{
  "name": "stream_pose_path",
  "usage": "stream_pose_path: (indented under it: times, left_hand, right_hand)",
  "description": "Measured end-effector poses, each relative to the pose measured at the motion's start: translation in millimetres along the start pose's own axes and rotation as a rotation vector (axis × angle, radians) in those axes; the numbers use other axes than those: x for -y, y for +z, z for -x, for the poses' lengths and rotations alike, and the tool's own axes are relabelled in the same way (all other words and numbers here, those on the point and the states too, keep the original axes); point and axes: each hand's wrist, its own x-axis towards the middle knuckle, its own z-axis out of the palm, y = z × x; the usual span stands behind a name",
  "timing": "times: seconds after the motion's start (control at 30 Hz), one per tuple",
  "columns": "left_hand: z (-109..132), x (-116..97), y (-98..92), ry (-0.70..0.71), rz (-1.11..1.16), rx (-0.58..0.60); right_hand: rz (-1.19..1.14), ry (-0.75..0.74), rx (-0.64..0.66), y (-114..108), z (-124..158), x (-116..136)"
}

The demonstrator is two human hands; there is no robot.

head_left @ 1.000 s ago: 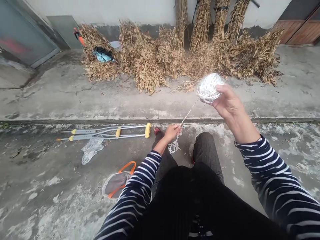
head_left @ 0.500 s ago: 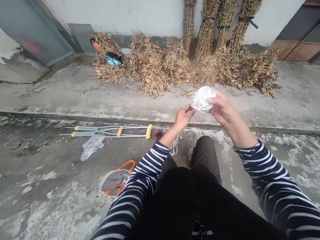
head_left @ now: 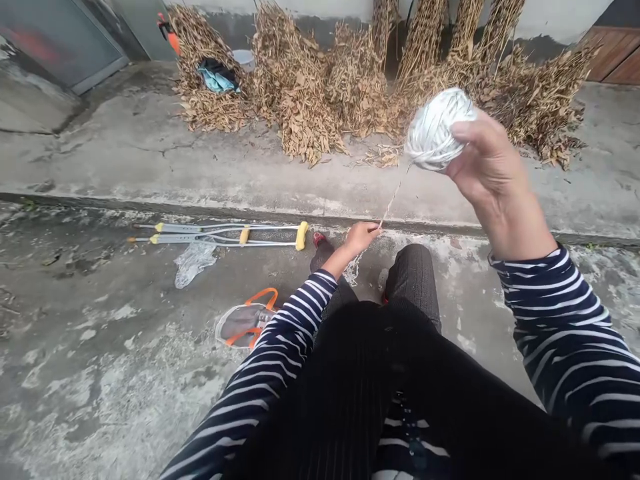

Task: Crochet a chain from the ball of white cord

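My right hand (head_left: 493, 160) is raised high and grips a ball of white plastic twine (head_left: 439, 130) in its fingers. A thin strand of twine (head_left: 393, 203) runs down from the ball to my left hand (head_left: 361, 239), which pinches it low above my knees. Below that hand, loose twine loops (head_left: 354, 270) hang beside my left shin.
Dried bean plants (head_left: 305, 87) are heaped and bundled along the wall beyond a concrete step edge (head_left: 250, 212). A pair of metal crutches (head_left: 225, 235) lies on the ground to my left, near a clear plastic sheet (head_left: 195, 263) and an orange-handled bag (head_left: 245, 327).
My hands were close together at the ball half a second ago. Now my right hand has lifted the ball up and right, my left hand has dropped, and the strand stretches between them.
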Motion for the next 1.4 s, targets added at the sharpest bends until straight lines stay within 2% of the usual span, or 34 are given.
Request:
stream_pose_path:
  times: [0.1, 0.2, 0.27, 0.33, 0.4, 0.47, 0.53, 0.6, 0.63, 0.7, 0.77, 0.8, 0.83, 0.9, 0.97, 1.07, 1.13, 1.2, 1.27, 1.33, 1.4]
  left_hand:
    - [1.5, 14.4, -9.5, -0.043, -0.17, -0.026]
    - [-1.4, 24.1, -27.4, -0.062, -0.279, -0.087]
    - [-9.8, 25.5, -43.7, -0.059, -0.317, -0.12]
    - [-28.5, 17.3, -62.0, -0.035, -0.33, -0.145]
    - [-59.8, -4.7, -77.3, 0.024, -0.334, -0.172]
    - [-99.5, -39.8, -82.3, 0.113, -0.328, -0.204]
    - [-135.3, -79.7, -70.4, 0.225, -0.266, -0.219]
    - [-152.2, -110.3, -41.4, 0.36, -0.129, -0.159]
    - [-150.1, -117.9, -22.9, 0.419, -0.061, -0.083]
    - [-124.3, -113.8, 13.4, 0.477, 0.0, 0.188]
    - [-77.2, -87.9, 36.4, 0.422, -0.026, 0.483]
    - [-50.6, -70.5, 39.7, 0.35, -0.051, 0.604]
    - [-25.1, -52.5, 37.3, 0.276, -0.058, 0.668]
    - [16.1, -20.5, 18.5, 0.126, 0.011, 0.642]
    - [39.1, 1.8, -9.9, 0.022, 0.1, 0.58]
    - [43.4, 18.8, -49.4, -0.02, 0.112, 0.433]
    - [35.0, 21.9, -65.4, 0.002, 0.026, 0.282]
    - [24.1, 18.1, -70.4, 0.035, -0.052, 0.123]
    - [14.2, 6.4, -64.6, 0.063, -0.042, 0.004]
    - [6.4, -12.4, -50.5, 0.116, 0.049, -0.053]
    - [0.6, -35.2, -32.7, 0.236, 0.17, -0.066]
  right_hand:
    - [0.043, -0.016, 0.025, 3.1, -3.0, 5.3]
    - [0.052, -0.023, 0.026, 2.1, -3.4, 7.2]
    - [0.058, -0.002, 0.027, 1.6, -1.9, 8.3]
    - [0.064, 0.024, 0.028, 3.5, 0.1, 11.3]
    - [0.069, 0.026, 0.035, 8.6, 1.6, 17.7]
    - [0.088, -0.001, 0.057, 16.9, 1.9, 28.4]
    - [0.118, -0.047, 0.087, 26.4, 1.0, 43.2]
    - [0.14, -0.097, 0.118, 34.2, -1.3, 60.0]
    - [0.151, -0.124, 0.128, 36.5, -2.9, 68.1]
    - [0.186, -0.184, 0.124, 36.5, -6.8, 81.2]
    - [0.214, -0.236, 0.089, 30.7, -11.3, 86.4]
    - [0.214, -0.239, 0.069, 26.3, -13.5, 85.0]
    - [0.2, -0.226, 0.053, 21.4, -15.5, 80.9]
    - [0.141, -0.157, 0.021, 12.0, -18.5, 65.7]
    - [0.1, -0.085, -0.009, 5.2, -19.7, 45.6]
    - [0.114, -0.051, 0.003, 1.1, -18.1, 20.2]
    - [0.139, -0.048, 0.038, 2.1, -14.8, 12.5]
    - [0.147, -0.035, 0.053, 6.0, -9.3, 11.5]
    - [0.166, -0.001, 0.053, 12.0, -1.8, 12.4]
    - [0.206, 0.023, 0.052, 19.0, 6.5, 10.3]
    - [0.236, 0.022, 0.05, 25.5, 13.8, 3.1]
